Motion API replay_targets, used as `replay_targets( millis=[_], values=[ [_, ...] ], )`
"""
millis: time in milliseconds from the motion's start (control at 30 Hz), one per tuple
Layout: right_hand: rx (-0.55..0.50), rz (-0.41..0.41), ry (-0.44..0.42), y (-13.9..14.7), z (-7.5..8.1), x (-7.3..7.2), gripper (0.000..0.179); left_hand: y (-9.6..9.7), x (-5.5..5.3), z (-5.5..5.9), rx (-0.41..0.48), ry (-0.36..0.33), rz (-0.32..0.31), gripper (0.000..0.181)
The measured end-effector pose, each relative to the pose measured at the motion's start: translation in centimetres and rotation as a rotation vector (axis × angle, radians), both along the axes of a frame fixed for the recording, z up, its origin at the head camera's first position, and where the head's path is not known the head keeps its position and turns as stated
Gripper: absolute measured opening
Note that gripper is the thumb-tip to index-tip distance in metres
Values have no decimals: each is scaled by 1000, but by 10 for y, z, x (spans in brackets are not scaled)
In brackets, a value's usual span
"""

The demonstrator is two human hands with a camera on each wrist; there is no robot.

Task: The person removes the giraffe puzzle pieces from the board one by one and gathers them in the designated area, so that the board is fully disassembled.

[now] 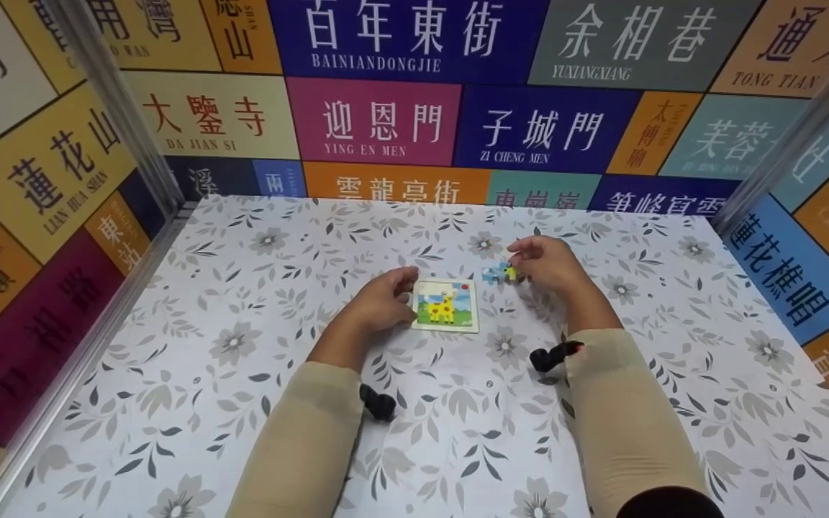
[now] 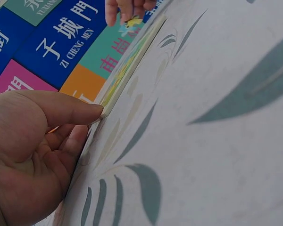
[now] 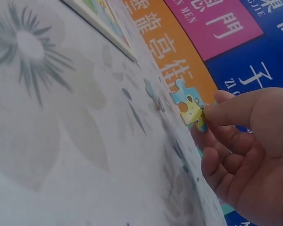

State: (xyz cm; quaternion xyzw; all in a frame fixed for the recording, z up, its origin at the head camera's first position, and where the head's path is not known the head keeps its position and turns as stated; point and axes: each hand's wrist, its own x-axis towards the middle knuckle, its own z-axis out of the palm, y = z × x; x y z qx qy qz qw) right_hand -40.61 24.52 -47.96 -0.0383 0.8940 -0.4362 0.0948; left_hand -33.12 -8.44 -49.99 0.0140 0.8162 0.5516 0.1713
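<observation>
A square giraffe jigsaw puzzle point(image 1: 445, 309) lies in its pale frame on the table, its upper part showing bare backing beside a red spot. At its left edge is my left hand point(image 1: 383, 301), the thumb point(image 2: 92, 113) against the frame's near corner and the other fingers bent beside it. My right hand point(image 1: 547, 265) pinches a puzzle piece point(image 3: 191, 109) with a yellow giraffe's head on blue between thumb and fingers, right of the frame. Another small blue puzzle piece point(image 3: 154, 95) lies on the table close to it.
A white cloth point(image 1: 242, 403) with grey flowers and leaves covers the table. Panels of coloured signs point(image 1: 378, 119) stand along the back and both sides. Small black devices point(image 1: 378, 403) sit at both wrists. A dark round object point(image 1: 670, 502) shows at the bottom edge.
</observation>
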Motion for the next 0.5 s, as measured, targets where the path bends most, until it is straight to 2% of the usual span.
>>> replay_targets(
  millis=[500],
  values=[
    [10,-77,-8,10,-13,-6,31,-1,0,1,7,-10,-5,90]
  ],
)
